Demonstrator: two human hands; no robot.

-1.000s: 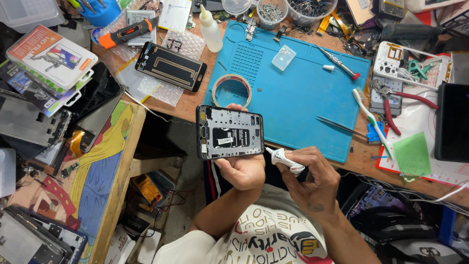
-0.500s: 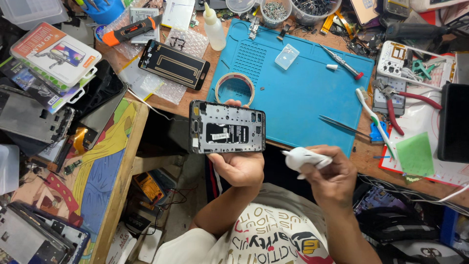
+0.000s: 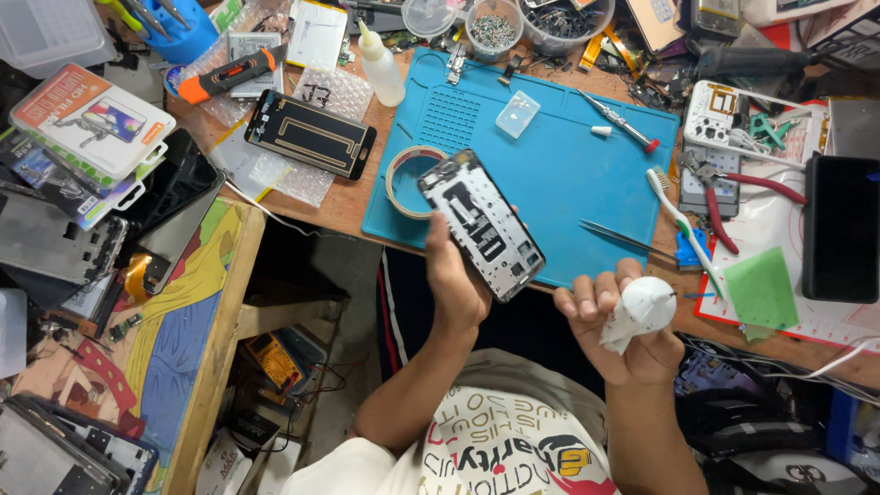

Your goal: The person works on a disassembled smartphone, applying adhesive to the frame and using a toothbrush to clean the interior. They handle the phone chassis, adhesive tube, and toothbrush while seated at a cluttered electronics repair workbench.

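My left hand (image 3: 454,280) holds an opened phone frame (image 3: 481,225) by its lower edge, tilted diagonally above the near edge of the blue work mat (image 3: 568,174). The frame's inner side with metal plates faces up. My right hand (image 3: 623,335) is closed around a wad of white cloth (image 3: 639,310), just right of the phone and apart from it, over the table's front edge.
On the mat lie a tape roll (image 3: 408,179), tweezers (image 3: 628,238), a screwdriver (image 3: 619,119) and a small clear case (image 3: 518,115). A toothbrush (image 3: 683,225), red pliers (image 3: 724,197) and a black phone (image 3: 839,229) sit right. Another phone panel (image 3: 310,134) lies left on bubble wrap.
My left hand turned the phone frame from level to diagonal and moved it right. My right hand lifted the white cloth and turned it upward.
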